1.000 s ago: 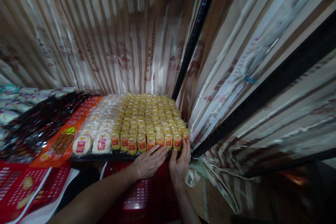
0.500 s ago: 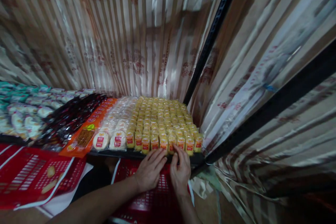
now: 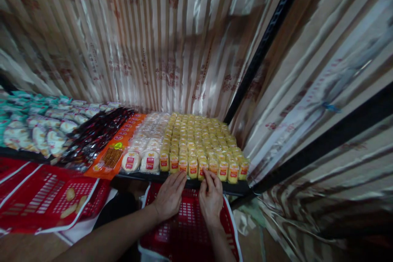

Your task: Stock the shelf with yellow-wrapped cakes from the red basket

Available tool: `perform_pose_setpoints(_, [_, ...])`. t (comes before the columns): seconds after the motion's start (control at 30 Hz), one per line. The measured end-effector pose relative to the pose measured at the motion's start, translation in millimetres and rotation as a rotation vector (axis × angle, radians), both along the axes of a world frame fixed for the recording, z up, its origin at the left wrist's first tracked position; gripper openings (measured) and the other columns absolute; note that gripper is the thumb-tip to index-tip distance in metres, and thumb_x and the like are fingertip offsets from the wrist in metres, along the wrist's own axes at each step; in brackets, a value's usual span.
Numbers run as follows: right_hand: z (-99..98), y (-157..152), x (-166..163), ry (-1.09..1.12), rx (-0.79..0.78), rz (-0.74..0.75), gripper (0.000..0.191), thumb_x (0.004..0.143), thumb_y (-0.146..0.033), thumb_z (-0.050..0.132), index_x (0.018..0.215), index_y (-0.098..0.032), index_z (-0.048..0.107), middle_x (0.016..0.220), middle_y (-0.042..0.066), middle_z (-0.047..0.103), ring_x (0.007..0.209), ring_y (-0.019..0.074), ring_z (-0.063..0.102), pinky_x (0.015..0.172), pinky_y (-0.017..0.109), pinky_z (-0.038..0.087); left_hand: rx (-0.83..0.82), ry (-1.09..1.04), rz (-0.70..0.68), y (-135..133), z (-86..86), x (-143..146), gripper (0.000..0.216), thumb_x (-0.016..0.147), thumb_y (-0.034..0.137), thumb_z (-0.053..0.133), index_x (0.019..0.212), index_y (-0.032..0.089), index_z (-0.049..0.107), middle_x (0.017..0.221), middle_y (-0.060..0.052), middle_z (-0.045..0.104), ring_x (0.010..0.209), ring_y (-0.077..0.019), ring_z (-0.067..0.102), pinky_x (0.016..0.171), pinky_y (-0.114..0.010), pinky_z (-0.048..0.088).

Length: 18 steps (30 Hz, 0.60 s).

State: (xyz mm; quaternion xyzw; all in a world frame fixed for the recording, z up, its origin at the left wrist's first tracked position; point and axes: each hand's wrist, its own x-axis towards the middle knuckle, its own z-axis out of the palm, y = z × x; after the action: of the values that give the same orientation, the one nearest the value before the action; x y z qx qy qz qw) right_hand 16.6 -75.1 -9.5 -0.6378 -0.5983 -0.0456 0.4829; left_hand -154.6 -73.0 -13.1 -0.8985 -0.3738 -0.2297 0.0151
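Rows of small yellow wrapped cakes (image 3: pixel 202 139) with red-and-white labels stand packed together on the black shelf (image 3: pixel 138 178). My left hand (image 3: pixel 170 196) is at the front row, fingers stretched out and fingertips against the lower front of a cake packet left of the middle. To its right, my right hand (image 3: pixel 211 194) has its fingers extended and slightly bent, the tips touching the front packets. Neither hand visibly holds anything. Below both hands is a red plastic basket (image 3: pixel 190 223) with a white handle. Round white wrapped biscuits (image 3: pixel 150 161) lie just left of the cakes.
Further left are an orange snack packet (image 3: pixel 110 157), dark shiny packets (image 3: pixel 95 133) and white-and-green packets (image 3: pixel 49 127). Another red basket (image 3: pixel 39 196) holds several pale items. A black upright post (image 3: pixel 260 53) stands at right before striped curtains (image 3: pixel 184 45).
The view has shifted, so the shelf appears further right. My left hand has moved left along the front row, widening the space between my hands. The right hand stays at the cake fronts.
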Motion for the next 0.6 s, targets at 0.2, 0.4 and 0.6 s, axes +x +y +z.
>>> perform_pose_setpoints(0.2, [4.5, -2, -7, -0.006, 0.011, -0.034, 0.038, 0.084, -0.021, 0.039, 0.117, -0.018, 0.058, 0.104, 0.01, 0.056, 0.097, 0.0212, 0.051, 0.086, 0.04, 0.044, -0.052, 0.008, -0.053, 2, 6.3, -4, 0.07, 0.066, 0.004, 0.042, 0.135, 0.006, 0.032, 0.14, -0.017, 0.036, 0.132, -0.0284, 0.027, 0.105, -0.048, 0.034])
perform_pose_setpoints(0.4, [10.6, -6, -16, -0.05, 0.085, -0.09, 0.034, 0.083, -0.018, 0.04, 0.109, -0.015, 0.061, 0.101, 0.012, 0.057, 0.096, 0.023, 0.051, 0.085, 0.042, 0.044, -0.046, -0.071, 0.015, -6, 13.8, -19, 0.068, 0.065, 0.004, 0.043, 0.133, 0.008, 0.034, 0.141, -0.016, 0.035, 0.133, -0.0291, 0.025, 0.106, -0.048, 0.033])
perform_pose_setpoints(0.6, [2.4, -11, -30, -0.028, 0.099, 0.113, 0.031, 0.084, -0.014, 0.04, 0.104, -0.02, 0.063, 0.094, 0.007, 0.062, 0.09, 0.0177, 0.058, 0.083, 0.035, 0.049, -0.045, -0.259, 0.237, -5, 13.2, -33, 0.066, 0.067, 0.001, 0.04, 0.131, 0.012, 0.033, 0.141, -0.016, 0.029, 0.134, -0.0281, 0.021, 0.106, -0.052, 0.03])
